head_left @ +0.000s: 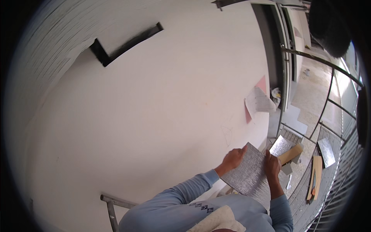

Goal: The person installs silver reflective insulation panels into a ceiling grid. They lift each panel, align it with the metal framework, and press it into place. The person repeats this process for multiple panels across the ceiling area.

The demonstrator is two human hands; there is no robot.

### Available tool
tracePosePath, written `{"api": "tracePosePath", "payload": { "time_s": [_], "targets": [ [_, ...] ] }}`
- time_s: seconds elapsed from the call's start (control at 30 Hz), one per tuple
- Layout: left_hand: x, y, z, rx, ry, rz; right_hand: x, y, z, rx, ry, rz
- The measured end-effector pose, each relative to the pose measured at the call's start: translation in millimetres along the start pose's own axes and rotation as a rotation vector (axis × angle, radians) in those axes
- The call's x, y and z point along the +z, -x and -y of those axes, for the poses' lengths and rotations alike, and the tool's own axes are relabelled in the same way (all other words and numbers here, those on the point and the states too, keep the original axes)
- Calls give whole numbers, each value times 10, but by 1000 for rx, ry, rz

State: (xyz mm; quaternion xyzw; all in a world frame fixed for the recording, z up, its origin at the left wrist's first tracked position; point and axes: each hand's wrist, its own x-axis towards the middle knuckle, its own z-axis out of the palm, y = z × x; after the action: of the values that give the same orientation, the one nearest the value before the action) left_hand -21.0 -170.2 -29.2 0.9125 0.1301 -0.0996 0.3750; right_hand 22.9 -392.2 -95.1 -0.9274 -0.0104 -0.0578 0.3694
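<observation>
A rectangular sheet with a silvery, foil-like textured face is held tilted in front of my legs. My left hand grips its upper left edge, the thumb lying on the face. On the opposite edge my right hand is closed, its thumb pointing up. Just beyond the right hand lies a tan wooden block, beside a shiny silver piece. The lower end of the sheet reaches down between my right forearm and my knees.
A perforated metal plank at right carries tan strips, an orange-and-dark tool and another silver sheet. Scaffold rails cross the upper right. The white wall has a black-edged recess and hanging paper.
</observation>
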Motion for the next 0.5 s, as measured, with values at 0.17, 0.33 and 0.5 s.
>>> {"api": "tracePosePath", "payload": {
  "time_s": [0.17,0.33,0.5],
  "targets": [
    [86,87,174,83,297,49,194,-17,20,39,-322,33],
    [140,-143,374,62,246,-82,587,-250,-229,-73,-622,45],
    [-254,-331,613,25,136,16,522,-507,-475,98,146,-182]
  ]
}}
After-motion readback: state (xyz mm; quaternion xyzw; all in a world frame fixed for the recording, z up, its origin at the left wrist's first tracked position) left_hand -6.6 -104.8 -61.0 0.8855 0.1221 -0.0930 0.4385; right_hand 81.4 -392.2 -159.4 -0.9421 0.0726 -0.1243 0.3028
